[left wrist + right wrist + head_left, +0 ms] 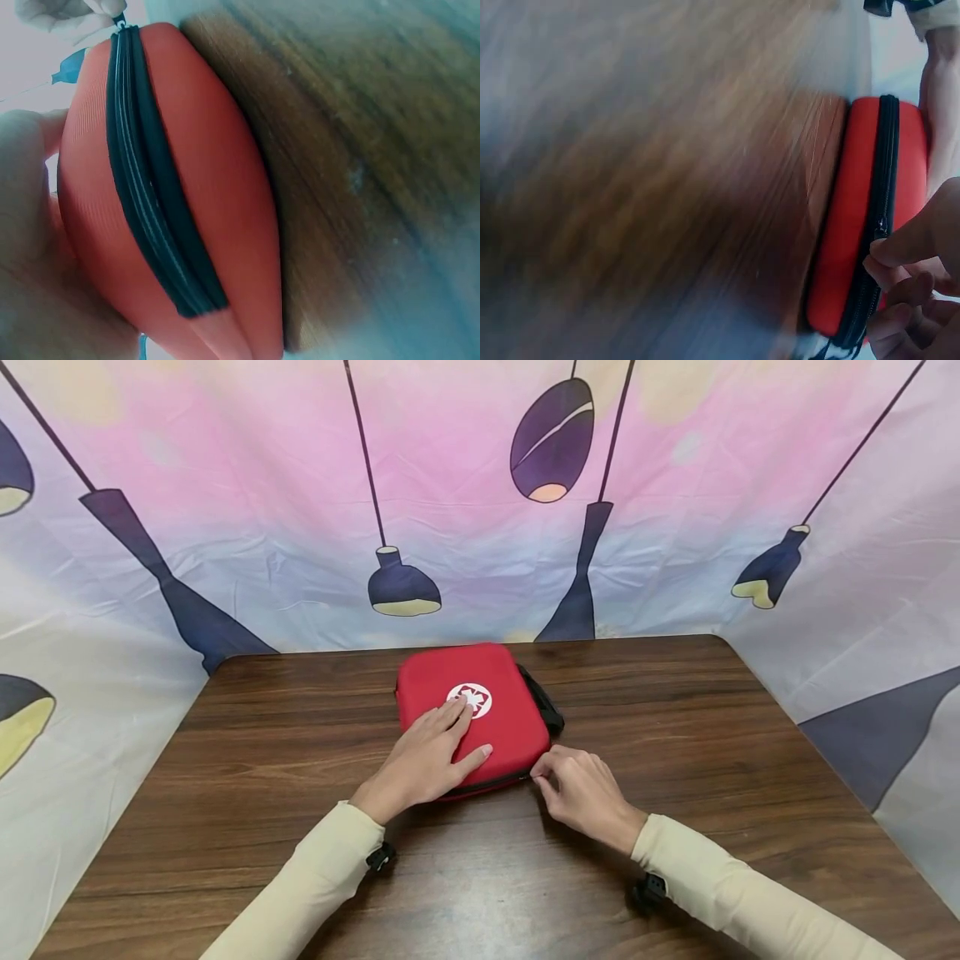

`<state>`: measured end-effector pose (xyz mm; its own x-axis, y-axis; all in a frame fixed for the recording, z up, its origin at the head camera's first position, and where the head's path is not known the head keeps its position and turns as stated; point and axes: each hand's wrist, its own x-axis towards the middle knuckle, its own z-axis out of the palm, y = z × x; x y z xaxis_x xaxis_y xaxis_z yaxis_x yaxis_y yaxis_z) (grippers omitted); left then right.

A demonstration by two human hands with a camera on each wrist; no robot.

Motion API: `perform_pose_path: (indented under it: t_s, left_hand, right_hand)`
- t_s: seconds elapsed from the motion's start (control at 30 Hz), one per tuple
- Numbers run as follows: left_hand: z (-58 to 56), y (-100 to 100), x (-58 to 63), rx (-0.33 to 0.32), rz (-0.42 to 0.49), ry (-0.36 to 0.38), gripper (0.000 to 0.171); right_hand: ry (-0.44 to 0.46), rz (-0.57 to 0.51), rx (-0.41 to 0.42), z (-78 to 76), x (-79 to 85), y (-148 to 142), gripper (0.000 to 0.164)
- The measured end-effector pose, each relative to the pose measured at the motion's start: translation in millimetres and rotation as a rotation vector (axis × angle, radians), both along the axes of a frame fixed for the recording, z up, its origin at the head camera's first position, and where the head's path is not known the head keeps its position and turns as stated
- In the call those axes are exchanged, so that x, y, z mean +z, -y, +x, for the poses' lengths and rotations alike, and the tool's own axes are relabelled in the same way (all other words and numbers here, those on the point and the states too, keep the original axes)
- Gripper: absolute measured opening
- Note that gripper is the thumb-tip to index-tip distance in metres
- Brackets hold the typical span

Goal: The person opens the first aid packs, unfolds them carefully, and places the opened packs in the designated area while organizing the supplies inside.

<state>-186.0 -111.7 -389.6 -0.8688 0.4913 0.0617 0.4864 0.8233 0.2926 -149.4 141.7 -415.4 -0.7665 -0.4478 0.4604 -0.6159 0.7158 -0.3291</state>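
Head: rounded, zippered red case (504, 714).

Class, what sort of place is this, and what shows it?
Probably an indoor filming setup: a lamp-print backdrop hangs behind a wood-grain table, with black wrist devices in view.

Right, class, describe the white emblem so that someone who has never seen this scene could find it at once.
On the brown wooden table lies a red case. On its top, partly covered by the left hand, is the round white emblem, the only white marking on that red top.
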Motion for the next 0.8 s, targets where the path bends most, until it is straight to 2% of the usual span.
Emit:
perform_pose_path:
  t_s: [0.37,0.8]
  left_hand:
    - [7.2,5.4,3.0,-0.012,-0.004,0.004,0.076]
    - [14.7,4.5,6.2,-0.013,-0.013,-0.009,0.072]
  right_hand:
    - [-0.062,0.015,-0.088,-29.5,-1.0,-19.0,0.01]
    - [-0.012,0.045,-0.161,-72.2,5.7,-20.1,0.006]
